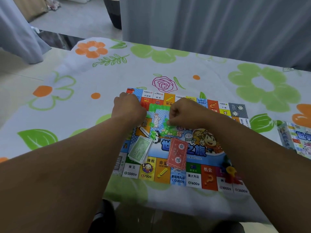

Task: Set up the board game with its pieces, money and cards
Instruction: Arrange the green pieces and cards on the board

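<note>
Game board (193, 178) lies flat on the cloth-covered tabletop (104, 78), near edge toward the person, printed side up.

Left hand (128, 108) hovers over the board's far-left corner, back of the hand toward the camera, fingers clenched inward. Can't tell if anything is inside.

Right hand (184, 113) sits just beside it over the far-centre of the board, fingers curled, with thumb and fingertips pinching at the green plastic pieces (168, 123) directly under it. A few more of the same pieces lie loose on the board's centre art, below and left of that hand.

Row of green houses (158, 107) stands in a line between the two hands, along the inner edge of the far row of squares.

Money stack (140, 150) is green, slightly fanned and tilted, and lies on the board's near-left area under the left forearm's line.

Card stack (178, 154) is red, back side up, near the board's centre – well apart from the money, touching neither hand.

Pawns (230, 172), yellow and red, cluster at the board's near-right corner, partly hidden by the right forearm; count unclear.

Game box (297, 142) sits on the cloth at the far right, cut off by the frame edge – apart from the board.
</note>
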{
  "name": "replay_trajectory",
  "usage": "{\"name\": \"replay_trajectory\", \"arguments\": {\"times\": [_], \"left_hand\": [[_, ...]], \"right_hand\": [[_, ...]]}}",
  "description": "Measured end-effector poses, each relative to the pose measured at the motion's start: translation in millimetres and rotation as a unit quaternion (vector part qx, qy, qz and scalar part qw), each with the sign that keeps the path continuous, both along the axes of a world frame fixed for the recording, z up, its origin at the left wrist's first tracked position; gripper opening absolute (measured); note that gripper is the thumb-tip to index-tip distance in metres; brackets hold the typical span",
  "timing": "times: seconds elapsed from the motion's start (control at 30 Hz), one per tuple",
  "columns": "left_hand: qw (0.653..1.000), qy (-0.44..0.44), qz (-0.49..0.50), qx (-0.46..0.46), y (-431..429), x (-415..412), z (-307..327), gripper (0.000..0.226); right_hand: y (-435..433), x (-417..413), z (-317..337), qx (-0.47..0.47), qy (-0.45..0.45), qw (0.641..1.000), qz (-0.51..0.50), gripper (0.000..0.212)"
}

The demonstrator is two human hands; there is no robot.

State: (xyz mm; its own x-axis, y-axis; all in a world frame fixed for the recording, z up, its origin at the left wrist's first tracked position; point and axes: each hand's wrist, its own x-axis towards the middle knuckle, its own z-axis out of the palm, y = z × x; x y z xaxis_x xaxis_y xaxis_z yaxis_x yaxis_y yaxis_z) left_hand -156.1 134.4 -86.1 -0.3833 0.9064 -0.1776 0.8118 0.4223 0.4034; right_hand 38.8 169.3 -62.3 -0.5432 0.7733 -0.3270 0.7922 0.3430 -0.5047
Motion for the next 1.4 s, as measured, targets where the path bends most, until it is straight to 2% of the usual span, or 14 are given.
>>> {"name": "replay_trajectory", "arguments": {"times": [0.13, 0.2, 0.4, 0.6, 0.83, 1.4], "left_hand": [[1.000, -0.003, 0.000, 0.003, -0.1, -0.5, 0.2, 0.035], [1.000, -0.003, 0.000, 0.004, -0.2, -0.4, 0.1, 0.036], [1.000, 0.002, 0.000, 0.002, 0.2, 0.5, -0.3, 0.035], [1.000, 0.007, -0.003, 0.002, 0.6, -0.1, -0.8, 0.038], [1.000, 0.013, -0.004, 0.001, 1.1, -0.5, -1.6, 0.039], [1.000, 0.004, 0.004, 0.004, 1.1, -1.0, -2.1, 0.041]], "right_hand": [[5.5, 12.0, 9.8, -0.011, 0.074, 0.996, -0.054, 0.009], [9.2, 21.6, 11.8, 0.000, 0.098, 0.991, -0.093, 0.012], [7.8, 43.1, 2.8, 0.018, 0.079, 0.990, -0.118, 0.024], [10.8, 43.7, -3.9, 0.055, 0.090, 0.985, -0.139, 0.010], [12.3, 36.3, -16.9, 0.129, 0.067, 0.981, -0.126, 0.013], [11.7, 29.5, -14.8, 0.150, 0.041, 0.981, -0.118, 0.020]]}}
